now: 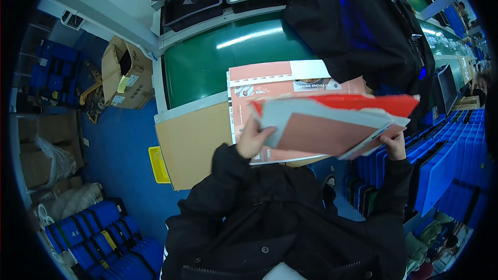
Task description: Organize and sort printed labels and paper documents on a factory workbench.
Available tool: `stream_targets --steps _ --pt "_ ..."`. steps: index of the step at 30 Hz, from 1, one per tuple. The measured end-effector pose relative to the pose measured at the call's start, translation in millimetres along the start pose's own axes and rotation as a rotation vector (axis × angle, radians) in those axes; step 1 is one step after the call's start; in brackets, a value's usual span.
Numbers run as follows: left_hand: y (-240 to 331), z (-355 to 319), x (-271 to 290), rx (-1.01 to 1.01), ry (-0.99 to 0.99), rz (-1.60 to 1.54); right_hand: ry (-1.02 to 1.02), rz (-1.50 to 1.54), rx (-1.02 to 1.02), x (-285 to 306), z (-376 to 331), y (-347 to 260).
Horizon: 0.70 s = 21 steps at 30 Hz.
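A bundle of printed card sheets (321, 132), pink and white with a ragged red far edge, is held up in front of me. My left hand (252, 139) closes on its left end, thumb on top. At the right end my right hand (394, 146) grips it the same way, thumb over the near corner. Beneath the bundle lies a pile of flat printed sheets (244, 111), pink with white borders and small pictures, partly hidden by what I hold. That pile rests partly on a brown cardboard sheet (192, 140) at the bench's near edge.
Beyond lies a green work surface (207, 67). A black cloth (353, 21) drapes over its right side, and black trays (192, 13) stand at the back. A yellow bin (158, 165) and an open carton (129, 78) are on the left; blue crates (436, 161) stack up at right.
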<state>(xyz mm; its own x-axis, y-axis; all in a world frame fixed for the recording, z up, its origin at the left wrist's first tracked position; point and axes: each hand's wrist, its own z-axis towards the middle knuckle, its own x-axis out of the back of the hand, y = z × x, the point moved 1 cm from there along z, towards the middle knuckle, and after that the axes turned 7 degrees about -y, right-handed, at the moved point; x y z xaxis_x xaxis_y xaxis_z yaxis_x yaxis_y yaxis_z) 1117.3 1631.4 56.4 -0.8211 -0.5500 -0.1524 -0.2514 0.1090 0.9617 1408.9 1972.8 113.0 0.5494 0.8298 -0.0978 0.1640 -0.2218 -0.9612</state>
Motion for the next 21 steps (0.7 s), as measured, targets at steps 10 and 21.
stream_targets --steps 10,21 --pt "30.7 -63.9 54.8 -0.336 0.195 0.135 -0.462 -0.078 0.128 -124.1 47.5 36.4" --pt "15.9 -131.8 116.5 -0.08 0.664 0.161 -0.406 -0.409 -0.102 -179.9 41.5 36.6"
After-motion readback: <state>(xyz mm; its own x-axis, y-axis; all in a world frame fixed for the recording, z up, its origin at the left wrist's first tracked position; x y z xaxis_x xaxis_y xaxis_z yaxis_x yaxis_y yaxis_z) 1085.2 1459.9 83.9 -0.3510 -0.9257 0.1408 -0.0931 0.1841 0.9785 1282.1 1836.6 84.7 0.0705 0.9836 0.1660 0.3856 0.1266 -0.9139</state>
